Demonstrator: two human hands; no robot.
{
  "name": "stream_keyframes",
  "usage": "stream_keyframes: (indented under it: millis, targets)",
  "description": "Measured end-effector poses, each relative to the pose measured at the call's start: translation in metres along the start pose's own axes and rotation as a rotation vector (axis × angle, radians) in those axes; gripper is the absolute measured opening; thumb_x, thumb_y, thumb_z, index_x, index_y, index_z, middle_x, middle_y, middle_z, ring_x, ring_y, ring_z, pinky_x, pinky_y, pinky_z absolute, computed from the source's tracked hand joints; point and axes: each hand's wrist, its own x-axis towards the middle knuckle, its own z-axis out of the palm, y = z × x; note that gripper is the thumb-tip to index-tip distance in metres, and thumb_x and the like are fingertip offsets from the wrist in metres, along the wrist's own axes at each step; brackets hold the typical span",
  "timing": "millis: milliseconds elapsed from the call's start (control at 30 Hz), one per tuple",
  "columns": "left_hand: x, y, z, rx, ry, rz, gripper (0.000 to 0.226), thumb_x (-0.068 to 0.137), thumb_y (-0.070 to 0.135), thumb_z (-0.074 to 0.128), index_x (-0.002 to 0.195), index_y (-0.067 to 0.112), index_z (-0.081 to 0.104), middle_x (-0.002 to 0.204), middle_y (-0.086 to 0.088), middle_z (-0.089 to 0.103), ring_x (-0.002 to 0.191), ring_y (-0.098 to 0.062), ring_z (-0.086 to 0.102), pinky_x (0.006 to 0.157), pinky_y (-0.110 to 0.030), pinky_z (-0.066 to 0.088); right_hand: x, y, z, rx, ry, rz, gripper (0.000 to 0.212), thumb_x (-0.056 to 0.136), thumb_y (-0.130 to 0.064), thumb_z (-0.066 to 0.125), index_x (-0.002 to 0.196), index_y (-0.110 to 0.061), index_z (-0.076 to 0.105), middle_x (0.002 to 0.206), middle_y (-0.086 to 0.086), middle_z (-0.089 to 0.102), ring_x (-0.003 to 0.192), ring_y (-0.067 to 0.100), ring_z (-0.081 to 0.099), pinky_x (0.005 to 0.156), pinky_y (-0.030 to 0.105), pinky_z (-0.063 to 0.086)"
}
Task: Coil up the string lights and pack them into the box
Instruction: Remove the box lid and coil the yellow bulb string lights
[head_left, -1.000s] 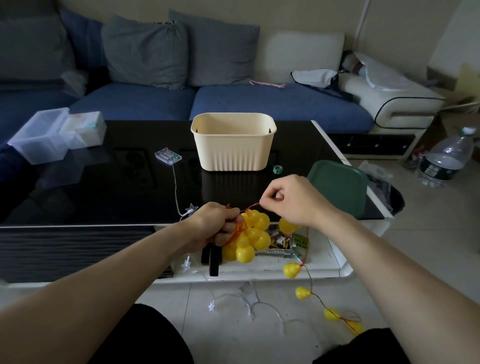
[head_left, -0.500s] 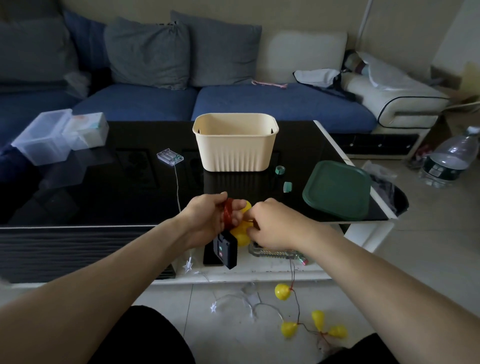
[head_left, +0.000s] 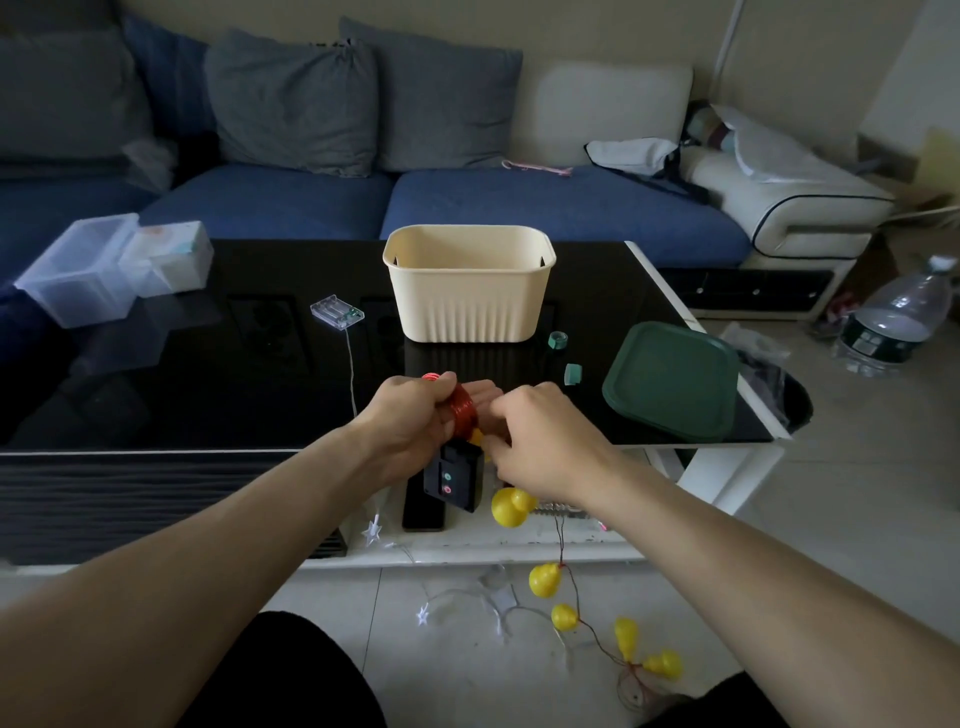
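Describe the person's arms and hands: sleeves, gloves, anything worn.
Both forearms are bare up to the frame edge, with no sleeves showing. The left hand and right hand wear no gloves; no rings, watch or bands are visible on them.

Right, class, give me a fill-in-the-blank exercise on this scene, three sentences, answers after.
1. The left hand grips a coil of ____ wire.
2. The cream box stands on the ____ table.
3. The green lid lies to the ____ of the box.

Missing words: red; black; right
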Motion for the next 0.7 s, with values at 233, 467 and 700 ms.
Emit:
stream_keyframes:
  millis: [233, 467, 700]
  targets:
    - [-0.008, -0.003, 0.004, 0.301, -0.144, -0.013, 0.029, 0.101, 0.012, 0.040, 0.079, -0.001, 0.056, 0.070, -0.011, 0.058, 0.063, -0.019, 0.059, 0.063, -0.029, 0.050, -0.003, -0.010, -0.002, 0.085, 0.118, 0.020, 0.027, 0.088, -0.031, 0.070, 0.075, -0.026, 0.048, 0.064, -0.007, 0.059, 0.053, 0.005, 0.055, 0.047, 0.014, 0.033]
    - [-0.011, -0.013, 0.000, 0.481, -0.237, -0.138, 0.048, 0.107, 0.038, 0.024, 0.076, 0.012, 0.050, 0.068, -0.005, 0.058, 0.059, -0.015, 0.053, 0.063, -0.030, 0.040, -0.004, 0.001, -0.010, 0.074, -0.155, -0.060, 0.042, 0.078, -0.021, 0.082, 0.096, -0.026, 0.045, 0.080, -0.010, 0.062, 0.066, 0.006, 0.063, 0.056, 0.022, 0.049]
    - [-0.021, -0.023, 0.013, 0.726, -0.388, -0.107, 0.056, 0.107, 0.039, 0.025, 0.079, 0.004, 0.058, 0.063, -0.008, 0.061, 0.049, -0.015, 0.046, 0.057, -0.028, 0.037, 0.006, 0.029, -0.039, 0.212, -0.279, 0.031, 0.038, 0.053, -0.036, 0.098, 0.066, -0.017, 0.067, 0.058, -0.007, 0.064, 0.056, 0.004, 0.058, 0.054, 0.024, 0.049]
